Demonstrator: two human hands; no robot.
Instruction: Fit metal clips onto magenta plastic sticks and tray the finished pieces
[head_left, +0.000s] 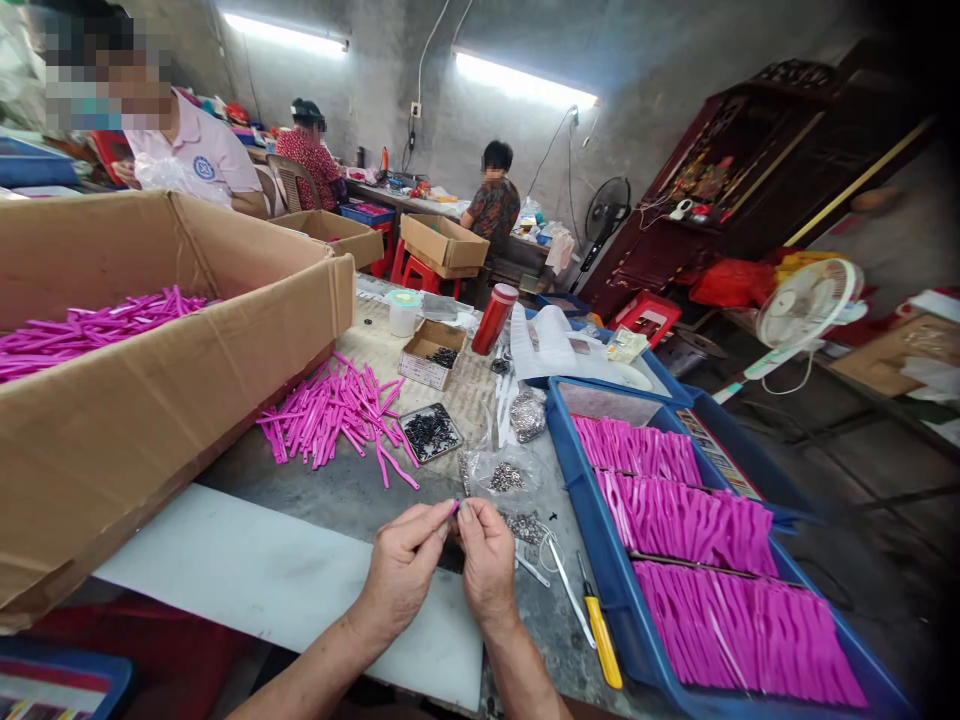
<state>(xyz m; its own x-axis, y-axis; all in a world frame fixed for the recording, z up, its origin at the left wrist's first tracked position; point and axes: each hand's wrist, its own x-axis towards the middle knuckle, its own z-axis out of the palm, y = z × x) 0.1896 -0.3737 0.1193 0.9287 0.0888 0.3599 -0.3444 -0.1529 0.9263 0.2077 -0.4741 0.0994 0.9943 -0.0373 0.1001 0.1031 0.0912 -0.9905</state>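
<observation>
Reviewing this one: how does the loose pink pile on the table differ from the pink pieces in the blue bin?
Arrangement: the loose pile lies criss-crossed, while the binned pieces stand side by side in three rows.
Support: the loose pile sits out on the table; the binned pieces are inside the blue bin's walls.
Shared: both are vivid pink, long and thin.

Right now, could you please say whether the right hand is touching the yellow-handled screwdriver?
Apart: the head view shows grey tabletop and a white tool between the right hand and the yellow-handled screwdriver.
</observation>
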